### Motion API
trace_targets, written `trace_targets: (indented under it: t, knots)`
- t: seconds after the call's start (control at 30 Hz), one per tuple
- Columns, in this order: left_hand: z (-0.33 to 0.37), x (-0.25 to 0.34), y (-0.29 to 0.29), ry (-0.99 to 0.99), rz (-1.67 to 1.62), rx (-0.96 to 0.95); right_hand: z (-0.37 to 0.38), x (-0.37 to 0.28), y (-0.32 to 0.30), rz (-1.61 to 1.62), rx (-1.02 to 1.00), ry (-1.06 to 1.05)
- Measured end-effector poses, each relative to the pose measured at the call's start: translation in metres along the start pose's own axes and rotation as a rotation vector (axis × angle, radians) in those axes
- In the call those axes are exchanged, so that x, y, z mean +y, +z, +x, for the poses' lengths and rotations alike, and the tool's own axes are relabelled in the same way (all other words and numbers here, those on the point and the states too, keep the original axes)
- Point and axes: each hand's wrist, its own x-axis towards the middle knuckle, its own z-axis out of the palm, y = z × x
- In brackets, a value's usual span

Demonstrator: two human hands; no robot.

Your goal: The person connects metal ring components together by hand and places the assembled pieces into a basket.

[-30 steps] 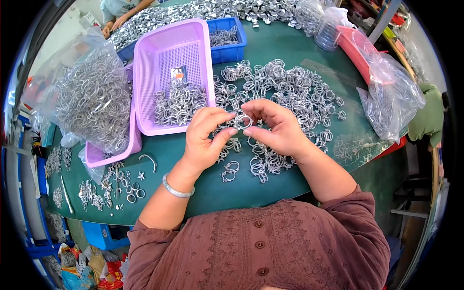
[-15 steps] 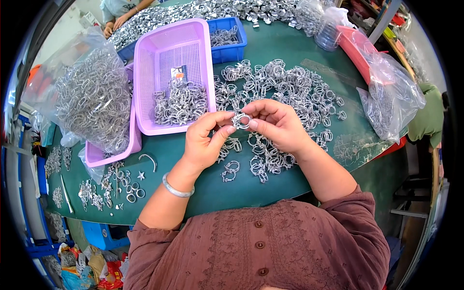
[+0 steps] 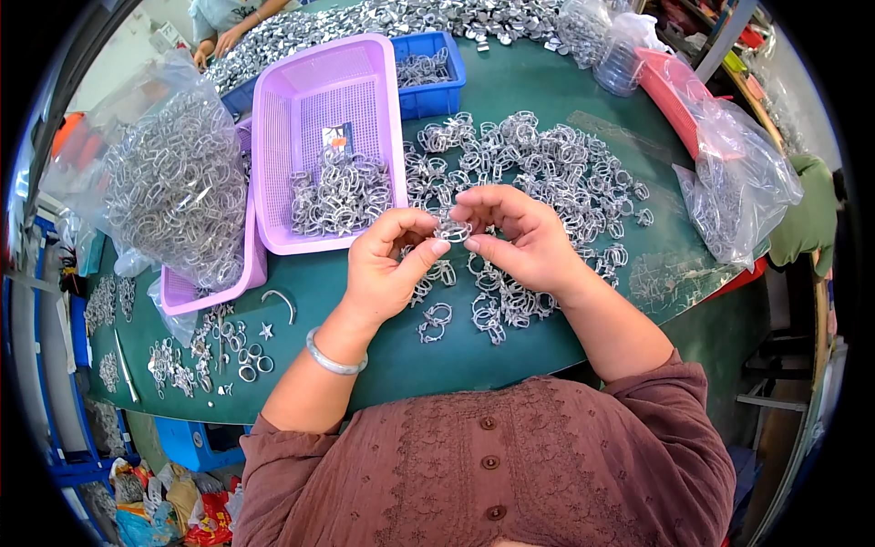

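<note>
In front of my chest, my left hand (image 3: 390,264) pinches a silver-grey metal ring (image 3: 453,231) between thumb and forefinger. The fingers of my right hand (image 3: 524,244) curl round the ring's right side, thumb below and fingertips above. The fingertips partly hide the ring, so its fine shape is hard to make out. Just beyond and beneath my hands spreads a heap of similar rings (image 3: 556,164), with a few loose ones (image 3: 435,322) nearer me. To the left stands a lilac plastic basket (image 3: 273,137), holding more rings (image 3: 342,194) at its near end.
A clear bag of rings (image 3: 173,182) rests in another lilac basket (image 3: 223,296) at left. Behind are a blue bin (image 3: 428,102) and a long pile of metal pieces (image 3: 365,23). Another person's hand (image 3: 228,41) is at far left. A pink basket (image 3: 670,100) stands at right.
The ring has been turned between my fingertips and now lies flatter. My right thumb and fingers have loosened and shifted slightly. The baskets and heaps have stayed put.
</note>
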Motion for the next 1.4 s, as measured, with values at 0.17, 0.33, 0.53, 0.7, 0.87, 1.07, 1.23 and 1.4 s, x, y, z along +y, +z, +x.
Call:
trace_targets:
  t: [0.17,0.33,0.53,0.7,0.87,1.07,1.23,1.4]
  knots:
    - [0.003,0.000,0.004,0.106,0.098,0.042,0.001,-0.002,0.001,0.064,0.008,0.009]
    - [0.003,0.002,0.003,0.173,0.173,-0.001,0.001,-0.003,0.001,0.096,0.010,0.008]
    - [0.003,0.001,0.001,0.139,0.167,-0.013,0.000,-0.002,0.001,0.113,0.006,0.009]
    - [0.004,-0.001,0.001,0.126,0.131,-0.008,0.000,-0.004,0.001,0.131,0.010,0.027]
    - [0.005,-0.001,0.001,0.138,0.117,-0.020,0.000,-0.004,0.001,0.137,0.011,0.037]
    - [0.004,-0.001,0.002,0.126,0.124,-0.025,-0.001,-0.003,0.000,0.105,0.010,0.034]
    - [0.004,-0.003,0.001,0.206,0.307,0.035,0.008,-0.011,-0.005,0.073,0.020,0.165]
    - [0.005,0.003,-0.005,0.246,0.530,0.170,0.083,-0.026,-0.035,-0.380,0.041,0.124]
